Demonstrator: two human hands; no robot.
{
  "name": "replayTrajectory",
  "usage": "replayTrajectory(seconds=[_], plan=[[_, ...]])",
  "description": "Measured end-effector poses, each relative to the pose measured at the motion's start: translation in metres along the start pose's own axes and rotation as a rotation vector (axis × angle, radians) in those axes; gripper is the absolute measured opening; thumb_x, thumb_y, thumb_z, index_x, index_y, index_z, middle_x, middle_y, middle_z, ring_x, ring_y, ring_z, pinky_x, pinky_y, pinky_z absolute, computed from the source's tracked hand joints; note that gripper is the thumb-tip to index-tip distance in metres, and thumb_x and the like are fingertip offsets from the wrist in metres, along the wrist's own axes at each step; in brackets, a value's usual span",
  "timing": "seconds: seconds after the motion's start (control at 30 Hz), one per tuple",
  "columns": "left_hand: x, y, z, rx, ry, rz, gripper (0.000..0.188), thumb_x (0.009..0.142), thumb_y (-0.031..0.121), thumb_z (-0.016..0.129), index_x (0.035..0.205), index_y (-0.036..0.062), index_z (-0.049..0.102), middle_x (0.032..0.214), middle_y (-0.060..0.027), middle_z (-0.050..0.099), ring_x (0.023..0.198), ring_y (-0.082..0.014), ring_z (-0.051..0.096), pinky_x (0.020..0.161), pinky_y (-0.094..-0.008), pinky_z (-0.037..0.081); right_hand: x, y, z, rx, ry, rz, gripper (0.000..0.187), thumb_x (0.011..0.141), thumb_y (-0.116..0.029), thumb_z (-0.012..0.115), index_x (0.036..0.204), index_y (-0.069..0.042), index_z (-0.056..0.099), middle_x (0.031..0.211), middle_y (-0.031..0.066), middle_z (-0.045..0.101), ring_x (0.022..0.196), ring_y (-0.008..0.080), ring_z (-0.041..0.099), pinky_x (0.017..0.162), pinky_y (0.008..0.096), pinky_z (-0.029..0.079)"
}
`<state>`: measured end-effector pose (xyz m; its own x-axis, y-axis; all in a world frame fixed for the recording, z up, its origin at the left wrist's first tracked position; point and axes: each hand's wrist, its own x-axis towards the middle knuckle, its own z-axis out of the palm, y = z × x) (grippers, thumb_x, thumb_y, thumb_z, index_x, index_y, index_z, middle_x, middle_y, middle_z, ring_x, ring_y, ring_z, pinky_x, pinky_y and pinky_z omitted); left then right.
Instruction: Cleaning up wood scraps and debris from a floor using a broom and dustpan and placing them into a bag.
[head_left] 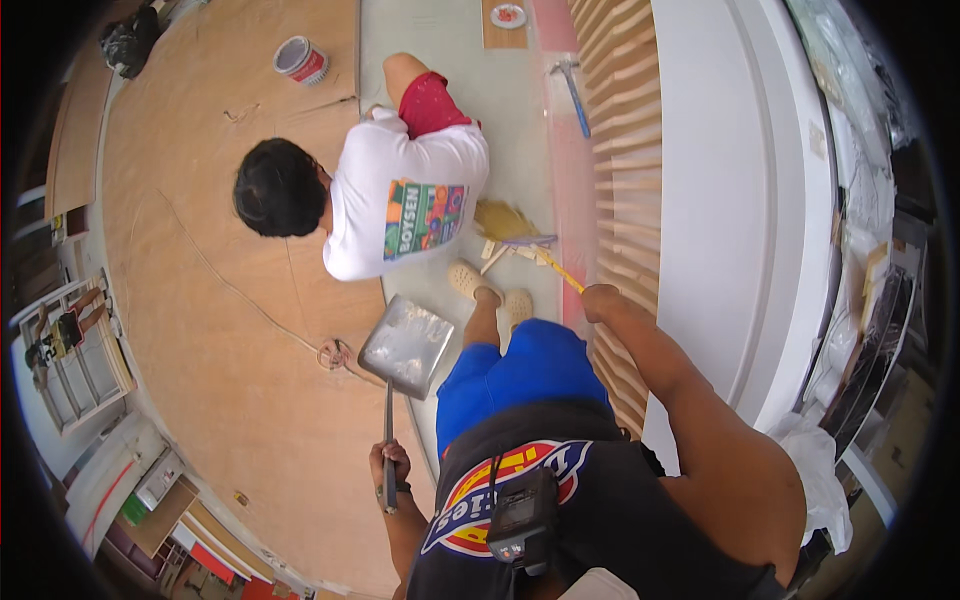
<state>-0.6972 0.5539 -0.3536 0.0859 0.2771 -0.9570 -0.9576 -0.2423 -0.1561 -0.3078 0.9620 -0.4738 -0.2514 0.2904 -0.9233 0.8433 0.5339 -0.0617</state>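
Observation:
My left hand (391,466) is wrapped round the long grey handle of a metal dustpan (407,343). The pan rests where the brown boards meet the pale floor strip, left of my feet. In my right hand (602,303) is the yellow handle of a broom (508,222). Its straw-coloured bristles lie on the pale floor, ahead of my beige clogs. Several small wood offcuts (492,258) lie by the broom head. Close ahead, a co-worker (410,195) in a white shirt and red shorts is bent low over the floor.
A hammer (574,97) with a blue handle lies near the row of wooden slats (625,150) on the right. Farther off stand a paint bucket (301,61) and a white plate (508,16). A cord (245,293) crosses the brown boards. Another person (65,335) is at far left.

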Motion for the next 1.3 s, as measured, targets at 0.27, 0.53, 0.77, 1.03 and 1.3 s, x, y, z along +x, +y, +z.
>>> replayTrajectory(seconds=[0.27,0.53,0.77,1.03,1.3], plan=[[-0.028,-0.028,-0.037,-0.065,-0.029,0.008,0.012,0.082,0.013,0.047,0.079,0.0009,0.046,0.054,0.0036,0.044,0.045,-0.0058,0.044,0.043,-0.0186,0.042,-0.093,0.011,0.053,0.613,0.381,0.240,0.037,0.077,-0.021,0.055,0.110,-0.004,0.057,0.095,0.0225,0.062,0.091,0.0380,0.059,0.083,0.0457,0.044],[-0.025,-0.018,-0.048,0.045,-0.055,-0.031,0.012,0.081,0.012,0.047,0.082,-0.0004,0.047,0.054,0.0036,0.044,0.045,-0.0058,0.045,0.043,-0.0186,0.042,-0.020,-0.025,-0.007,0.545,0.636,0.228,0.040,0.079,-0.015,0.047,0.116,-0.004,0.052,0.098,0.0237,0.061,0.091,0.0381,0.059,0.080,0.0442,0.047],[-0.023,0.020,-0.068,0.137,-0.023,-0.078,0.014,0.082,0.014,0.046,0.081,0.0000,0.048,0.053,0.0039,0.044,0.044,-0.0062,0.044,0.041,-0.0200,0.040,0.011,-0.090,0.010,0.369,0.460,0.204,0.027,0.076,-0.010,0.053,0.100,-0.002,0.061,0.096,0.0185,0.064,0.092,0.0306,0.062,0.077,0.0392,0.050],[-0.012,0.090,-0.089,0.421,-0.026,-0.175,0.017,0.082,0.015,0.047,0.065,0.0108,0.044,0.050,0.0055,0.040,0.042,-0.0065,0.041,0.040,-0.0202,0.037,-0.033,-0.141,0.129,0.313,0.373,0.185,0.036,0.072,-0.008,0.052,0.108,-0.007,0.058,0.097,0.0171,0.063,0.092,0.0307,0.061,0.079,0.0418,0.049],[-0.024,0.130,-0.113,0.571,0.008,-0.214,0.017,0.083,0.017,0.047,0.067,0.0133,0.043,0.051,0.0068,0.040,0.042,-0.0056,0.039,0.039,-0.0199,0.035,-0.118,-0.196,0.216,0.389,0.394,0.243,0.047,0.070,-0.008,0.055,0.117,-0.008,0.055,0.095,0.0194,0.063,0.089,0.0333,0.061,0.078,0.0421,0.049]])
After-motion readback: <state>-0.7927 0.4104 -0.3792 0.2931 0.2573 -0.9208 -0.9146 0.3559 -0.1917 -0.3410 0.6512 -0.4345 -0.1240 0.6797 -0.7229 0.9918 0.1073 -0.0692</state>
